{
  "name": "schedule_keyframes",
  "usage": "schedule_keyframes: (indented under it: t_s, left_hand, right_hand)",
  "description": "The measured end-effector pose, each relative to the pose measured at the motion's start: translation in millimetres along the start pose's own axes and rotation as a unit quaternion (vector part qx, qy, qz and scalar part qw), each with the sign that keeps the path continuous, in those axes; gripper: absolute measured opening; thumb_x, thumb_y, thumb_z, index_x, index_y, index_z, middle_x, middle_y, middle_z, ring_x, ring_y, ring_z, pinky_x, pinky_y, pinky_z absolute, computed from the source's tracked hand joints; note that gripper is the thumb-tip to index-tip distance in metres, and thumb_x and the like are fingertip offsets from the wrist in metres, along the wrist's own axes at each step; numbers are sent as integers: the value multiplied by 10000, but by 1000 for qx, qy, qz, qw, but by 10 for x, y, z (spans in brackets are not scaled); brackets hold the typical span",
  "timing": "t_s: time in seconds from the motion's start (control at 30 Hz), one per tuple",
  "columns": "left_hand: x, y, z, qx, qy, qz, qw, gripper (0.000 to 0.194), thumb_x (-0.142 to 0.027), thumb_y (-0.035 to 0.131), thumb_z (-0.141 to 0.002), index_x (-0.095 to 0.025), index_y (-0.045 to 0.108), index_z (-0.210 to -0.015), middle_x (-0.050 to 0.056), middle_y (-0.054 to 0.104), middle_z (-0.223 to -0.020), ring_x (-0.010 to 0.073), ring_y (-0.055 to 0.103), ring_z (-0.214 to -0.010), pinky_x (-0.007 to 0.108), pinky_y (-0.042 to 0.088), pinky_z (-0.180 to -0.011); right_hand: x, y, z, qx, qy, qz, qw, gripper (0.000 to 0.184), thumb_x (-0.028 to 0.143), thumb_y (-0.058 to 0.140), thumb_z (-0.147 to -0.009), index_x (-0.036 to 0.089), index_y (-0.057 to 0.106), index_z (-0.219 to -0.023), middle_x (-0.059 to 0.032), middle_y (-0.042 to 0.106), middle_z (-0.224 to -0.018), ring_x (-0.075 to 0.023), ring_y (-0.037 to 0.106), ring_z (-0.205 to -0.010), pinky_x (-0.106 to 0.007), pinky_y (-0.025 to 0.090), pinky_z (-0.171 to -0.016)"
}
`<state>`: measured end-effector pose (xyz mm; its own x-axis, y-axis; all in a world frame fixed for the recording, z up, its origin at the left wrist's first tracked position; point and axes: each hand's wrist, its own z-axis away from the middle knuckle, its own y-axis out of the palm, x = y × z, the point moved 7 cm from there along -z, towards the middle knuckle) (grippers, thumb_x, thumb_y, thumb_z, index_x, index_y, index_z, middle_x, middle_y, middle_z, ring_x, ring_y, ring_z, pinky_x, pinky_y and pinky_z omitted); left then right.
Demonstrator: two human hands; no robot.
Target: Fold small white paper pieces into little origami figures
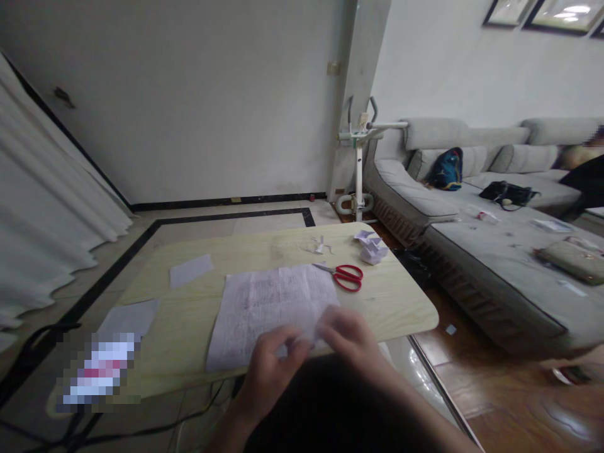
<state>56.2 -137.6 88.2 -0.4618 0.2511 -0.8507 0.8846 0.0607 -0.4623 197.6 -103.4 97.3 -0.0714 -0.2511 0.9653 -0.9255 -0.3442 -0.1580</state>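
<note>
My left hand [278,358] is closed at the near edge of the table, thumb and fingertips pinching a small pale piece of paper [301,343]. Against its other side is my right hand [346,333], its fingers curled and smeared by motion. Below and beyond both hands lies a large creased sheet of paper [264,302] with faint writing. Red-handled scissors [349,277] rest with their blades at the sheet's upper right corner. Past them are folded paper pieces [372,247] and thin paper scraps [321,245].
The pale wooden table [396,302] also carries a small paper slip [191,270] and another sheet [129,318] at left, beside a blurred-out object [99,371]. A grey sofa [500,264] with bags stands right. White exercise equipment [359,163] is behind; cables hang lower left.
</note>
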Motion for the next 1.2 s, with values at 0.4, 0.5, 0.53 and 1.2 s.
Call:
schedule_keyframes:
  t_s: [0.4, 0.5, 0.53, 1.2]
  left_hand:
    - [-21, -16, 0, 7, 61, -82, 995, 212, -258, 533, -886, -185, 687, -759, 5, 687, -655, 142, 625, -595, 227, 473, -571]
    - [10, -21, -19, 38, 53, -47, 997, 189, -285, 556, -892, -204, 707, -811, 5, 717, -703, 151, 655, -645, 232, 494, -612]
    - [9, -25, -20, 45, 59, -49, 996, 194, -288, 557, -895, -211, 713, -809, 4, 722, -706, 153, 659, -650, 235, 493, -621]
    - [-81, -183, 42, 17, 143, -112, 983, 219, -287, 548, -910, -229, 752, -855, 6, 717, -662, 146, 663, -597, 236, 508, -593]
  right_hand:
    - [25, 43, 38, 41, -44, 54, 997, 164, 271, 594, -893, 169, 642, -773, -9, 639, -744, -144, 575, -710, -246, 454, -666]
    - [36, 19, 54, 29, -57, 66, 996, 179, 281, 605, -887, 170, 629, -749, -4, 635, -726, -143, 570, -694, -248, 450, -660]
    - [37, 20, 55, 32, -58, 69, 995, 179, 282, 609, -885, 169, 628, -747, -3, 636, -724, -143, 572, -693, -248, 451, -660]
    - [126, -17, 45, 49, -126, 74, 988, 95, 218, 642, -863, 202, 732, -887, -39, 716, -796, -165, 640, -730, -277, 503, -684]
